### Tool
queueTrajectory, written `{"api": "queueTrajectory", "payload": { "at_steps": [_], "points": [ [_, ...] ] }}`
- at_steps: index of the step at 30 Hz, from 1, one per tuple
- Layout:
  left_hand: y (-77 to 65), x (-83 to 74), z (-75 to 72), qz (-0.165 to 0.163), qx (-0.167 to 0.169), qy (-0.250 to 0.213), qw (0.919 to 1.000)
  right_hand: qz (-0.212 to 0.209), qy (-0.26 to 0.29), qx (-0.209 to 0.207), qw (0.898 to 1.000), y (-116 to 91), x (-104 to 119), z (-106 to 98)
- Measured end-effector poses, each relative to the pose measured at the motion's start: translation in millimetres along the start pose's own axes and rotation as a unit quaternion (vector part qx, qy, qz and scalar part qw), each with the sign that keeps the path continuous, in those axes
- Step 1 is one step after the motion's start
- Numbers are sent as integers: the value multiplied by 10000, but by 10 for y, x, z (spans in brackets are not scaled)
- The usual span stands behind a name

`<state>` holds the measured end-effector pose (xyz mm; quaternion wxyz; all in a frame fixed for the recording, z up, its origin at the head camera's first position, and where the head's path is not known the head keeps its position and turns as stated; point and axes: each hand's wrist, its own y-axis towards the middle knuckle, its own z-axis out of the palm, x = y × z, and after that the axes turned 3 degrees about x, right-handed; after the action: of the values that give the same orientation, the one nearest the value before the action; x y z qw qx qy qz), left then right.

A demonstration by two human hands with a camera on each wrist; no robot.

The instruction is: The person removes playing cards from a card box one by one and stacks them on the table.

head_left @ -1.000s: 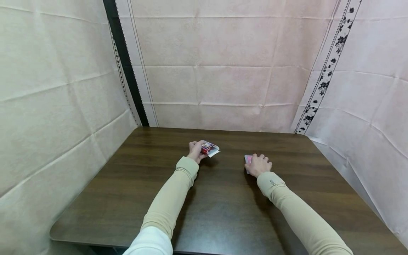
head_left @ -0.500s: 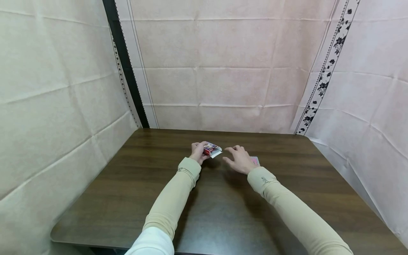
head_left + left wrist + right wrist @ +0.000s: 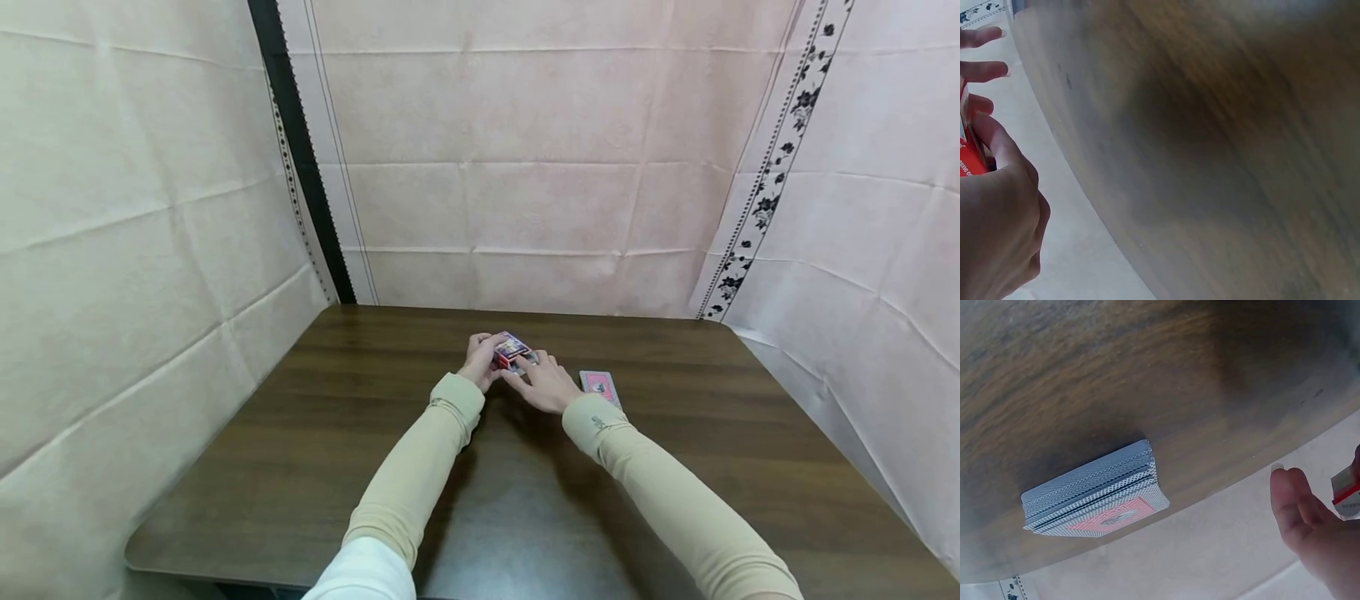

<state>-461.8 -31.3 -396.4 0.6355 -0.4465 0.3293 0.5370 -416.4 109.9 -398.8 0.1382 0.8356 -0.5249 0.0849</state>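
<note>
My left hand (image 3: 478,363) grips a small red and blue playing-card box (image 3: 514,343) above the far middle of the table, its end turned toward the right. In the left wrist view the thumb and fingers lie round the red box (image 3: 970,156). My right hand (image 3: 550,387) reaches to the box's near right end, fingertips at the flap; the head view does not show clearly whether they pinch it. Straight fingers (image 3: 984,71) show beside the box. A deck of playing cards (image 3: 600,385) with pink-and-white backs lies on the table just right of my right hand, stacked unevenly (image 3: 1100,494).
The brown wooden table (image 3: 315,467) has rounded corners. Pale cloth sheets (image 3: 555,192) hang behind it and on both sides, with a floral border (image 3: 765,204) at the right and a dark strip (image 3: 307,167) at the left.
My right hand has let go of the card deck and moved left to the box. My left hand has brought the box slightly right. The deck stays on the table.
</note>
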Motion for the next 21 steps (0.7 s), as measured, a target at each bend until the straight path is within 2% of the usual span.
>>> {"api": "queueTrajectory", "payload": {
  "at_steps": [7, 16, 21],
  "points": [
    [6, -17, -33, 77, -104, -126, 9998, -146, -21, -286, 9995, -35, -9, -25],
    [1, -8, -82, 24, -140, -265, 9995, -311, 283, -676, 9968, -59, 28, -73],
    [5, -19, -125, 25, -216, -335, 9992, -291, 66, -706, 9971, -58, 44, -90]
  ]
}}
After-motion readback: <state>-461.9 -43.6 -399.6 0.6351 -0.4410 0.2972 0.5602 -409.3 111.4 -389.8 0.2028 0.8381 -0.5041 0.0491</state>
